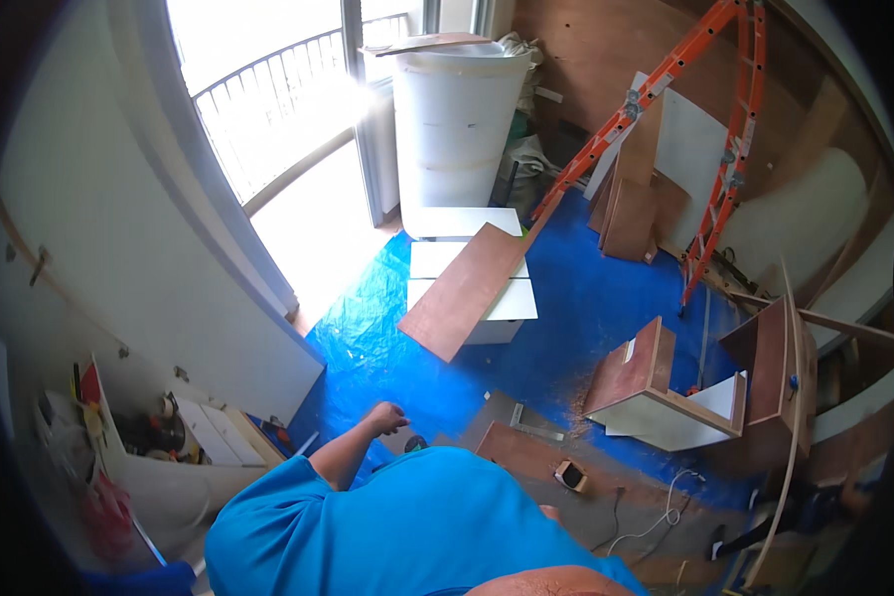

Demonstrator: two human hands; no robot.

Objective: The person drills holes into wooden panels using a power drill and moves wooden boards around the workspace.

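Note:
My left hand (387, 418) hangs in front of my body over the blue sheet, its fingers loosely bent and nothing visible in them. Close by it, at the edge of my blue shirt, a small dark round thing (415, 443) shows in part. Of my right hand (550, 514) only what seems a bit of skin peeks past the shirt; its fingers are hidden. Ahead, a brown wooden board (464, 290) lies slantwise across several white panels (472, 260). To the right of my body, a small boxy tool (569, 475) rests on a brown board (526, 449).
An orange ladder (606, 134) straddles the far right of the blue sheet (571, 288). Partly built cabinet boxes (670, 397) stand at the right, near a white cord (670, 512). A large white roll (457, 129) stands by the bright window. Tools fill a white bin (174, 475) at left.

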